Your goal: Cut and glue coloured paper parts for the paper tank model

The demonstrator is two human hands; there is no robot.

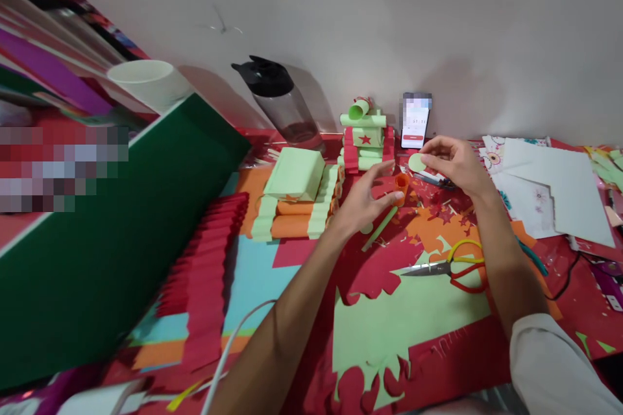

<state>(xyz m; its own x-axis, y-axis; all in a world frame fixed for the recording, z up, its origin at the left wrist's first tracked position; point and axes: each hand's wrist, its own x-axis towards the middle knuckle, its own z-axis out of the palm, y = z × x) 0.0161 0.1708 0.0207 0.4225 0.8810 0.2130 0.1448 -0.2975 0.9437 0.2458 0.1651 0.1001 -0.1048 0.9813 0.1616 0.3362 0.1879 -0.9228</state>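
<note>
Between the thumb and fingers of my right hand [455, 162] is a pale green paper disc [417, 162]. My left hand [367, 198] has its thumb and fingers apart, close to a small orange paper tube [401, 188] standing on the table. Its thumb tip reaches the tube's side; I cannot tell if it presses on it. Just below lies a thin green paper strip [379, 229]. Behind my left hand stands a green and red paper model [365, 136] with a red star. To its left, a green paper box [295, 172] rests on green and orange paper rolls [292, 219].
Scissors [438, 268] with yellow and red handles lie on cut green paper [389, 318]. A phone [415, 120] leans against the wall beside a tilted bottle [285, 104]. A dark green board [121, 233] stands at left, near pleated red paper [207, 285]. White sheets [574, 188] lie right.
</note>
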